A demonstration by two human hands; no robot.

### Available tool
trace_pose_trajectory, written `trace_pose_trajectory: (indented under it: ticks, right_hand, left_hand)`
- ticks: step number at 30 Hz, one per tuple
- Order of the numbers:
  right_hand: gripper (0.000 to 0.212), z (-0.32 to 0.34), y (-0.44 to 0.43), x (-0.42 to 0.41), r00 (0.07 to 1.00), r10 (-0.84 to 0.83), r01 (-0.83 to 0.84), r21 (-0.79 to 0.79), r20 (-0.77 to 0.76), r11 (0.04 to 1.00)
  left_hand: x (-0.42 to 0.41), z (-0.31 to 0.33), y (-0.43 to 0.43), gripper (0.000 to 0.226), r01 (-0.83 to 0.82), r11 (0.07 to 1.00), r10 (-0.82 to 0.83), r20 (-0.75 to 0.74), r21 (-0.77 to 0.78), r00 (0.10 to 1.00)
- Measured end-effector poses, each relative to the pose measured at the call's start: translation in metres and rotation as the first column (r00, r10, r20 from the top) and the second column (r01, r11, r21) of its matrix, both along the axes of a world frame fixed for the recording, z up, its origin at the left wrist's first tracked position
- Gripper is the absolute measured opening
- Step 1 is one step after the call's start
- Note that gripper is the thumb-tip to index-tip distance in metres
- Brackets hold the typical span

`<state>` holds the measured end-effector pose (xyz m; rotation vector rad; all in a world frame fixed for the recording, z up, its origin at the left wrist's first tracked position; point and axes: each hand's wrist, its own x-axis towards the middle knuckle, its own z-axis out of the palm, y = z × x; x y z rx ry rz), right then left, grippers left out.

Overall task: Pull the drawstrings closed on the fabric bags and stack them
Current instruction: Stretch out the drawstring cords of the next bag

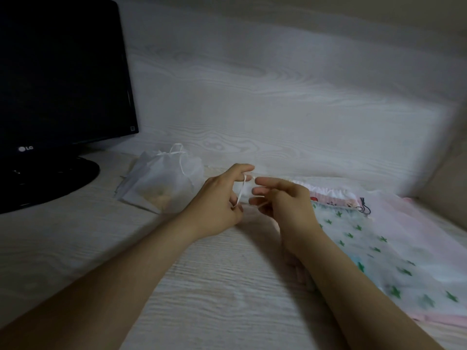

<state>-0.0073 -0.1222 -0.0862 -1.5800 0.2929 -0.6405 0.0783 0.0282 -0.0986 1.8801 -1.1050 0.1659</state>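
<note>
Two hands work at the centre of the frame: the left hand [222, 198] holds the white drawstring [240, 192] looped over a finger, and the right hand [280, 200] pinches its other end. Their bag is hidden behind them. Better to pull both ends outward evenly. A closed white bag [161, 178] lies centre left beside the monitor [63, 72], the star-print bag [379, 248] at right; bare table [227, 286] at lower middle gives room.

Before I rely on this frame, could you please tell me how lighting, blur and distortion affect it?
Head view: dim overall, with a brighter patch on the wall; the right hand and star-print bag are smeared by blur, the white bag sharper; the wide lens bows the wall's grain lines; the thin drawstring at the left hand is faint.
</note>
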Motion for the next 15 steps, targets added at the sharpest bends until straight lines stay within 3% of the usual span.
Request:
trace_pose_trajectory:
  ticks: [2, 6, 8, 12, 15]
  right_hand:
    - [0.022, 0.0014, 0.0022, -0.0012, 0.996, 0.012, -0.008, 0.046, -0.089, 0.999]
    - [0.017, -0.0001, 0.0089, -0.0064, 0.986, 0.073, -0.111, -0.268, -0.149, 0.957]
    - [0.019, -0.0001, 0.0114, -0.0065, 0.992, 0.082, -0.109, -0.305, -0.098, 0.946]
    - [0.021, 0.0006, 0.0055, 0.0004, 0.991, -0.023, 0.007, -0.122, -0.128, 0.993]
    - [0.017, 0.0045, 0.0027, 0.0017, 0.996, 0.029, -0.021, 0.094, -0.082, 0.995]
  left_hand:
    - [-0.0027, 0.0008, -0.0018, 0.092, 0.023, 1.0, -0.023, -0.006, -0.005, 1.0]
    - [-0.0055, 0.0023, -0.0032, 0.102, 0.078, 0.997, -0.078, -0.029, -0.01, 0.997]
    - [-0.0061, 0.002, -0.0041, 0.107, 0.111, 0.993, -0.113, -0.095, -0.025, 0.989]
    - [-0.0054, -0.0012, -0.0048, 0.097, 0.1, 0.991, -0.118, -0.22, -0.091, 0.968]
    - [-0.0039, -0.0007, -0.0045, 0.073, 0.043, 0.997, -0.06, -0.31, -0.061, 0.949]
